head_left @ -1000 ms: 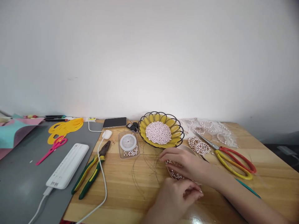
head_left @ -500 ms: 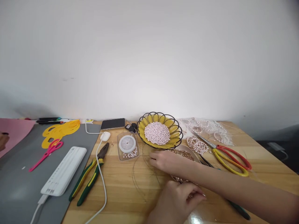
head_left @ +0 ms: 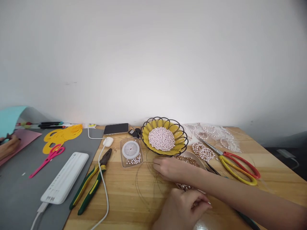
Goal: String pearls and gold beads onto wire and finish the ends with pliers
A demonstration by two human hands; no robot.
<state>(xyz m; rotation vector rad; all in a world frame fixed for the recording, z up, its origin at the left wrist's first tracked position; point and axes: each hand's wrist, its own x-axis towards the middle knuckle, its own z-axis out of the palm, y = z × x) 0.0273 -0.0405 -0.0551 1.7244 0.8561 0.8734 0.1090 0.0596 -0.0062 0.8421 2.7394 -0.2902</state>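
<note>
My right hand reaches across from the right, fingers curled together low over the table beside the yellow basket. Loops of thin thread lie at its fingertips; what it grips is hidden. Closer to me, my left hand is closed, thumb and forefinger pinched on something too small to make out. Under my right wrist stands a dish of gold and pinkish beads, partly covered by the arm. Pale pearl beads fill the middle of the basket.
Large red-and-yellow scissors, bead strands and a plastic bag lie right. Left are a thread spool, pliers, a white cable and a power bank. Another person's hand works by blue paper.
The view has tilted slightly. My hands stay almost in place. At the far left, the other person's hand has moved further into view, and light blue paper has appeared above it.
</note>
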